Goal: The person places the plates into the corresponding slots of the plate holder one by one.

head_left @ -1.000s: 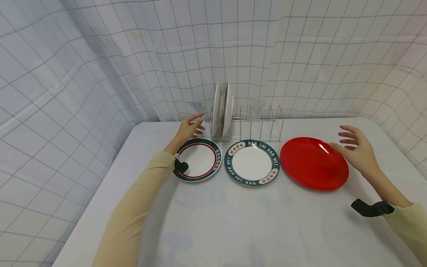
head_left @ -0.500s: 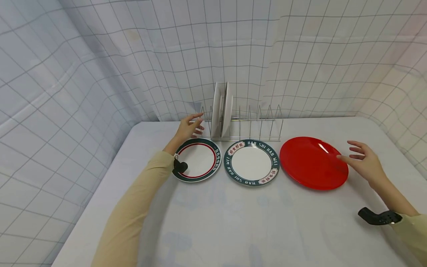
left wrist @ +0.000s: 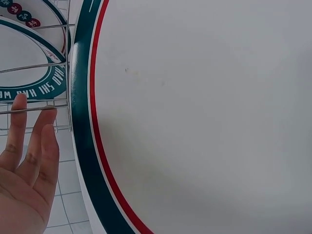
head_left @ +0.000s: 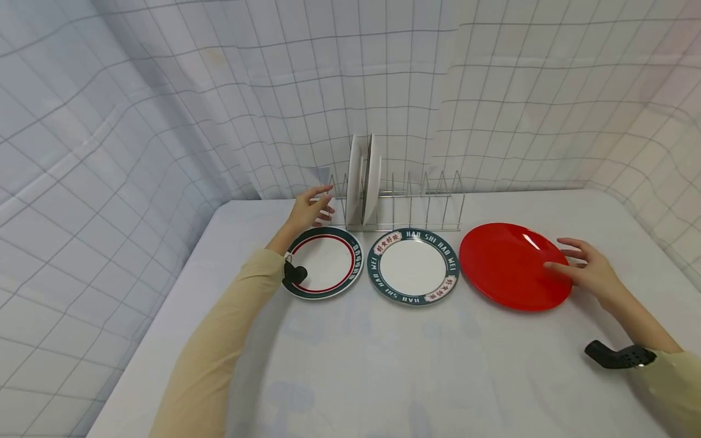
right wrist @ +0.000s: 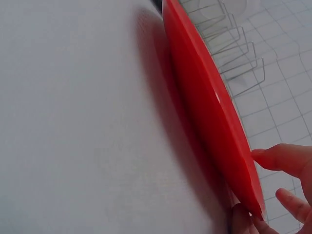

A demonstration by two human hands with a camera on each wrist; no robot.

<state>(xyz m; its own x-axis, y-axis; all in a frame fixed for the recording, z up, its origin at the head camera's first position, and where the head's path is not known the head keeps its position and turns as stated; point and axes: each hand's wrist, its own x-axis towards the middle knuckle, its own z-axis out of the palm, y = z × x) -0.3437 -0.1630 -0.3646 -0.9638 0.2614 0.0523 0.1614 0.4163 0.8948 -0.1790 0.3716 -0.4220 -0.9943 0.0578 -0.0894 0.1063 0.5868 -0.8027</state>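
Note:
My left hand (head_left: 308,210) is at the left end of a wire dish rack (head_left: 421,198), its fingers loosely bent and its fingertips close to the wires. Nothing is held in it. Below its wrist lies a white plate (head_left: 324,267) with a green rim and red ring, large in the left wrist view. My right hand (head_left: 594,274) is at the right edge of a red plate (head_left: 509,267) lying flat. The thumb reaches over the rim. In the right wrist view, fingertips (right wrist: 240,217) meet the plate's lower edge; whether they press on it is unclear.
Two plates stand upright in the rack, a left one (head_left: 355,182) and a right one (head_left: 373,182). A green-rimmed lettered plate (head_left: 413,267) lies between the other two flat plates. Checked white cloth (head_left: 383,73) hangs behind the white table (head_left: 383,371).
My right hand drew away to the right from the red plate, then came back to its rim, thumb over it. My left hand and the plates have stayed put.

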